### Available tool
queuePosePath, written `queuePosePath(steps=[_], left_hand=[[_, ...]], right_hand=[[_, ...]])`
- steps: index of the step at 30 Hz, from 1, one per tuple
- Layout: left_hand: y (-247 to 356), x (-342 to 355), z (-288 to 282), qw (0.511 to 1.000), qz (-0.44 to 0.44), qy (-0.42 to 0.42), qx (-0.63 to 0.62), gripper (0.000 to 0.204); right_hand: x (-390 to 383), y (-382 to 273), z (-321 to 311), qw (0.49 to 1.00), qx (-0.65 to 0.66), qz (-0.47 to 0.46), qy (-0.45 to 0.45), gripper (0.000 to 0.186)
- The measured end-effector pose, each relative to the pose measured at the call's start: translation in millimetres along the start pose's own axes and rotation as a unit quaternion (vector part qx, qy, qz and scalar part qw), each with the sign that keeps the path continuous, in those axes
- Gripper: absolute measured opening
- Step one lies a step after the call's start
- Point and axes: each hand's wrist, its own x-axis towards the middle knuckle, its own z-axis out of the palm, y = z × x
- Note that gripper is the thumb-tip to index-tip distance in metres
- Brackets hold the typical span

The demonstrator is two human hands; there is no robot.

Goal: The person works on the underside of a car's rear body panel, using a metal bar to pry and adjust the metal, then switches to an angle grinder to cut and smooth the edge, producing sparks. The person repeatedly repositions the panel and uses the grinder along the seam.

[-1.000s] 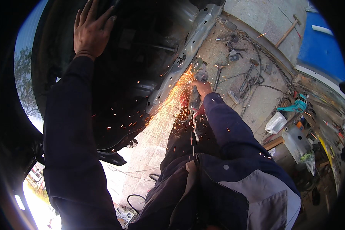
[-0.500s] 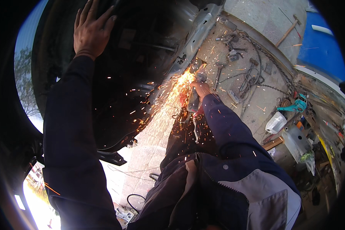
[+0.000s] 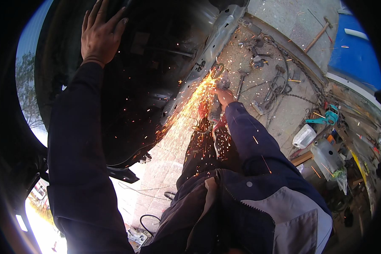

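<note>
My right hand (image 3: 224, 97) is wrapped round an angle grinder (image 3: 215, 111), whose body partly shows below the fingers. Its head is at the edge of a grey metal car body sill (image 3: 211, 54), where bright sparks (image 3: 197, 101) spray down and to the left. Glare hides the disc and the exact contact. At the upper left my left hand (image 3: 100, 41) lies with fingers spread against a dark panel of the car body (image 3: 63, 25), holding nothing.
Chains (image 3: 302, 100), a hammer (image 3: 317, 37) and several tools lie on the concrete floor at right. A teal tool (image 3: 326, 117), a white plastic container (image 3: 305, 136) and a grey metal box (image 3: 327, 153) stand farther right. A blue panel (image 3: 353, 51) is at upper right.
The spark spray has narrowed and runs closer along the sill. My right hand and the grinder have shifted very slightly; my left hand stays in place.
</note>
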Motion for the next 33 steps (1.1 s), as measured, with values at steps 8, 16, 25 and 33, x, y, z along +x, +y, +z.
queuePosePath(steps=[8, 16, 25, 33], left_hand=[[-1, -1, 0, 1.000, -0.002, -0.001, -0.001, 0.039], [-1, -1, 0, 1.000, -0.006, -0.005, -0.003, 0.039], [-1, -1, 0, 1.000, 0.002, -0.004, 0.002, 0.040], [0, 0, 0, 1.000, -0.005, -0.006, 0.001, 0.039]], right_hand=[[-8, -14, 1, 0.997, -0.050, -0.049, 0.019, 0.031], [7, -14, -3, 0.998, -0.048, -0.014, 0.028, 0.028], [-5, -38, 2, 0.997, -0.051, -0.035, 0.038, 0.036], [-8, -37, 3, 0.997, -0.062, -0.042, 0.024, 0.037]])
